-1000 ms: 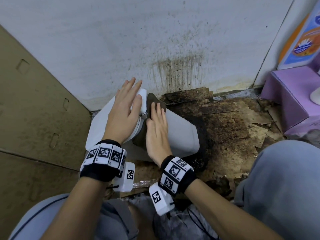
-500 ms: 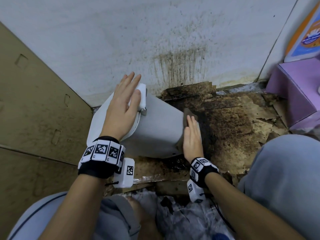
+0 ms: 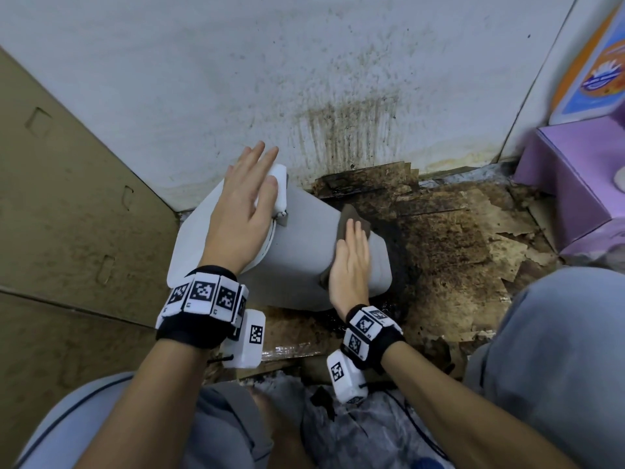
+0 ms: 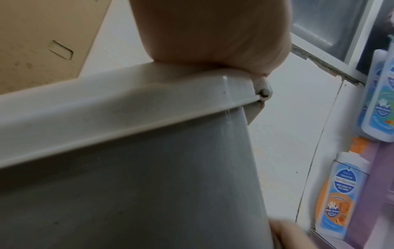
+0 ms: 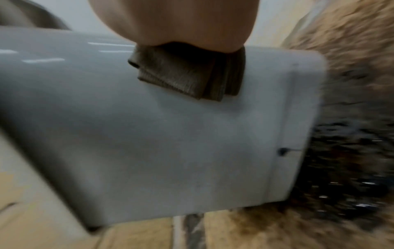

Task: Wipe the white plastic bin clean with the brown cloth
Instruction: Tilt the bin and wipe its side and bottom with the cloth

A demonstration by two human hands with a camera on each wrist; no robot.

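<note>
The white plastic bin (image 3: 304, 252) lies on its side on the floor, lid end at the left against the wall. My left hand (image 3: 241, 211) lies flat on the lid (image 3: 189, 238) with straight fingers, steadying it. My right hand (image 3: 351, 262) presses the folded brown cloth (image 3: 350, 218) flat against the bin's upper side, near the base end. In the right wrist view the cloth (image 5: 187, 74) sticks out from under my palm onto the bin wall (image 5: 170, 143). In the left wrist view my palm rests on the lid rim (image 4: 127, 94).
A stained white wall (image 3: 304, 79) stands right behind the bin. Brown cardboard (image 3: 67, 214) closes off the left. Dirty, torn floor covering (image 3: 456, 248) spreads to the right. A purple box (image 3: 575, 181) and soap bottles (image 4: 332, 198) stand at far right. My knees are at bottom left and right.
My right hand slid the cloth from beside the lid out to the bin's base end, then came slightly back onto the upper side. The left hand stayed on the lid.
</note>
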